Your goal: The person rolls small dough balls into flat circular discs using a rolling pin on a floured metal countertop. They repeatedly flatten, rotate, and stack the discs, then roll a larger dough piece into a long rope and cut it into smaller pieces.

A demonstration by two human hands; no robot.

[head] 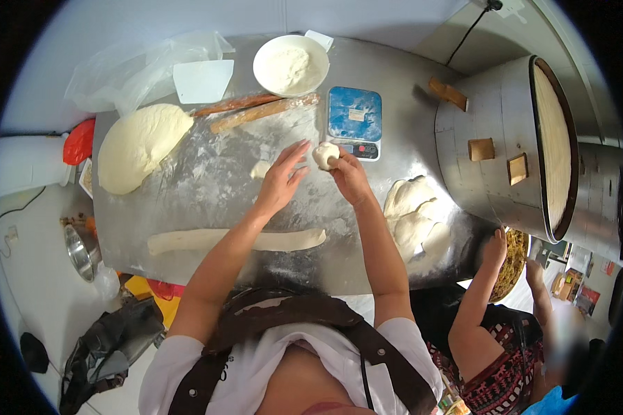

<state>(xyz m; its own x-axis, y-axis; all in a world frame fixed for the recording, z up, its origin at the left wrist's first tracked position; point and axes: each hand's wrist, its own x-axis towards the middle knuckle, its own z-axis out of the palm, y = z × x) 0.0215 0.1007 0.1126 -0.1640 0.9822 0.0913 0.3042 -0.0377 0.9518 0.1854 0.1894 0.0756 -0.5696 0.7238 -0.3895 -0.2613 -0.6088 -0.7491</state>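
Observation:
A small lump of dough point(325, 155) is pinched in my right hand point(350, 176), just in front of the digital kitchen scale point(355, 114). To its left my left hand point(284, 179) hovers with fingers apart, holding nothing. A smaller dough scrap point(260, 169) lies on the steel worktop beside that hand. Across the front of the table stretches a long dough rope point(285, 240), partly covered by my left forearm. Several flattened dough pieces point(410, 210) overlap at the right. The big mass of dough point(140, 148) rests at the far left.
Two wooden rolling pins point(265, 113) lie behind my hands, near a bowl of flour point(290, 65). A white dough scraper point(203, 82) and a plastic bag point(135, 72) are at the back left. Large steamer drums point(490, 150) flank the right, where another person's hand point(495, 248) reaches by a filling-laden bowl point(510, 264).

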